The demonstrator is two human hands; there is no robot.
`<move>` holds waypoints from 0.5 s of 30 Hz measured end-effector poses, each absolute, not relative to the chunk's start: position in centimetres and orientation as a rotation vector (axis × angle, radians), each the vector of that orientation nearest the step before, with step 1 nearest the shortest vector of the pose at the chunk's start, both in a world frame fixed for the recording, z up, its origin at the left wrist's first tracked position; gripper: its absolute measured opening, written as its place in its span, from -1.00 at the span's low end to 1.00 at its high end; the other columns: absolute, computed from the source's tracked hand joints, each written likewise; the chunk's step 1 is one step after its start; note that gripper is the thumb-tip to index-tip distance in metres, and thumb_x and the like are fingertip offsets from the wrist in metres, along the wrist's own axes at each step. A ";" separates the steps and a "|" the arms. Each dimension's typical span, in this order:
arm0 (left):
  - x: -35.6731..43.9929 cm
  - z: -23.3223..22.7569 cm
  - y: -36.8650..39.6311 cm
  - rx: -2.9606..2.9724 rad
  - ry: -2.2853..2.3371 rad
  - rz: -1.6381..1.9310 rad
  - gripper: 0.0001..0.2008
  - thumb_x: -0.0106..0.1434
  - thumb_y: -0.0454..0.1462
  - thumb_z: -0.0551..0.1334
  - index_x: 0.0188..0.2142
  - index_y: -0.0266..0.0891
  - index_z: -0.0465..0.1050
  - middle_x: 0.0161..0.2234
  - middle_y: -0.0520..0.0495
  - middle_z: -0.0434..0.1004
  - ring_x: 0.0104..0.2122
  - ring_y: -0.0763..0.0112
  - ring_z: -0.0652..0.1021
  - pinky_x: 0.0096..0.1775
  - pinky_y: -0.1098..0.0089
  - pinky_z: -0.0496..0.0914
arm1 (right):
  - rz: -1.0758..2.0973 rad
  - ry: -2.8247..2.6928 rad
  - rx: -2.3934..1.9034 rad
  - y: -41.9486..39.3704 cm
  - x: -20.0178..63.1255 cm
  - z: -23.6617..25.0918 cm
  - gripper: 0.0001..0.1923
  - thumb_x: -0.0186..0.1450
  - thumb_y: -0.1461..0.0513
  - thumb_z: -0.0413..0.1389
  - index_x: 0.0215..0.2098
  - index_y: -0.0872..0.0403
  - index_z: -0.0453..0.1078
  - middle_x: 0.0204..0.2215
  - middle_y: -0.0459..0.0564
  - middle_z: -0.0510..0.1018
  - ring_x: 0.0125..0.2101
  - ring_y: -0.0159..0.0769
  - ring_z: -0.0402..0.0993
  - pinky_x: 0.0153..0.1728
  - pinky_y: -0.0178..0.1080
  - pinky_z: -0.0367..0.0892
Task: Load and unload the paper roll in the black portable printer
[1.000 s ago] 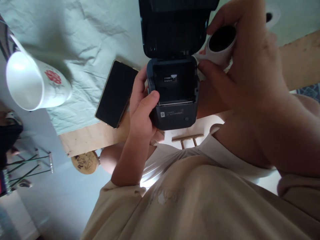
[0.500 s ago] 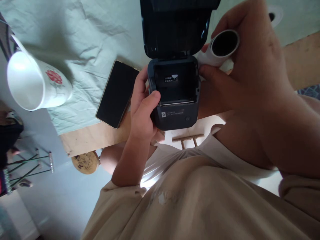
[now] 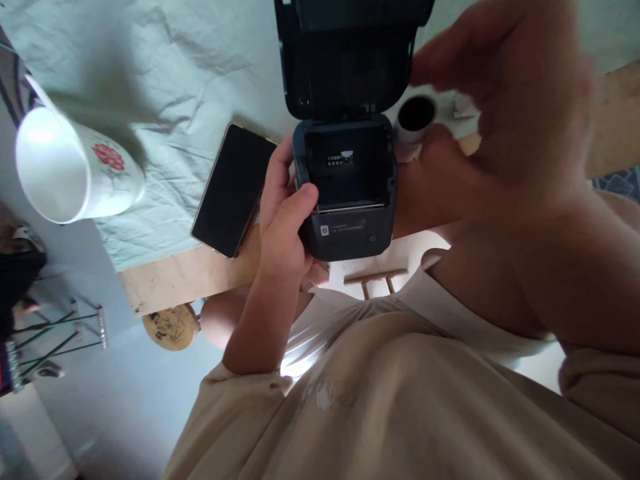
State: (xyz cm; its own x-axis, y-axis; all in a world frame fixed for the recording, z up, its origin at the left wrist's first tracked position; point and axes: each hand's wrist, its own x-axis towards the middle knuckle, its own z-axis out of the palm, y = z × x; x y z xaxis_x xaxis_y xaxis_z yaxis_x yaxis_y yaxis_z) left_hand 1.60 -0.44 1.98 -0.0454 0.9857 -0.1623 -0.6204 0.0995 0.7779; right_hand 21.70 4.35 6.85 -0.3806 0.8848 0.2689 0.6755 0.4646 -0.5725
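Observation:
My left hand (image 3: 286,223) grips the left side of a dark label printer (image 3: 347,240), its thumb over the edge of the compartment. The printer's lid (image 3: 345,73) is swung up, and inside the bay only a small printed sticker (image 3: 341,159) shows. Just right of the printer stands a white paper roll (image 3: 409,135) with a dark hollow core, its end facing me. My right hand (image 3: 525,127), blurred by motion, is spread around and above the roll with the fingers apart. Its thumb is close to the roll; whether they touch I cannot tell.
A black phone (image 3: 233,190) lies on the pale green cloth (image 3: 200,60) left of the printer. Further left, a white cup with a red flower (image 3: 107,167) is near the table's corner. Below the wooden edge (image 3: 175,283) is a round stool (image 3: 170,327).
My right hand has loosened from the paper roll, its fingers spreading up and away. The roll now sits lower and closer to the printer. My left hand still grips the printer, almost unmoved.

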 end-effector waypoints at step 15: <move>1.6 1.9 -0.4 0.613 0.862 1.428 -0.76 0.28 -0.22 0.29 -0.06 -0.10 0.57 -0.21 0.07 0.59 -0.17 0.53 0.57 -0.07 0.56 0.46 | 0.296 -2.102 -2.123 6.1 22.1 8.1 -0.18 0.13 0.39 0.02 0.38 0.22 0.09 0.35 0.35 0.08 0.39 0.02 0.07 0.41 0.05 0.01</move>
